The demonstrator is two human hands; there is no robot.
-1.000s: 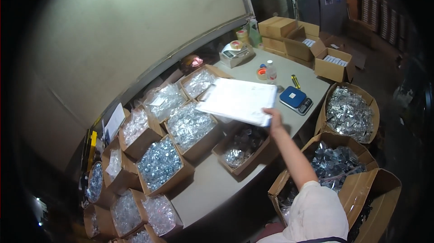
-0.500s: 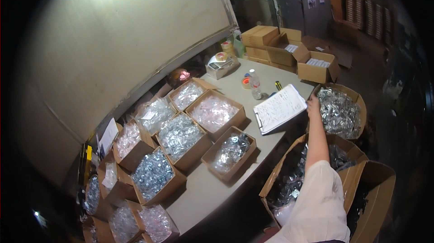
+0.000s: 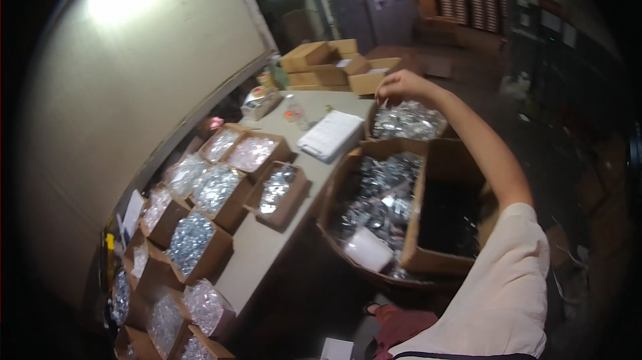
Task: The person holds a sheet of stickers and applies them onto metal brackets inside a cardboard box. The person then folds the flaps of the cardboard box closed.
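Note:
My right arm, in a light short sleeve, reaches up from the lower right. My right hand (image 3: 402, 87) is bent at the wrist, its fingers curving down above a carton of shiny silver packets (image 3: 409, 122). Blur hides whether its fingers grip anything. To the left of the hand, a clipboard with white paper (image 3: 331, 134) lies on the table (image 3: 249, 273). Closer to me is a large carton (image 3: 324, 216) holding silver packets and a white packet (image 3: 368, 249). Beside that stands an open carton (image 3: 418, 253) with a dark inside. My left hand is out of the picture.
Several small boxes of clear and silver packets (image 3: 192, 243) crowd the table's left side. A lone small box (image 3: 275, 193) sits near its edge. At the far end are a plastic bottle (image 3: 292, 107), a scale (image 3: 259, 102) and stacked cartons (image 3: 309, 59).
The view has swung to the right. My right hand has lifted from beside the clipboard and the carton's edge to above the silver packets, and the arm now bends at the elbow.

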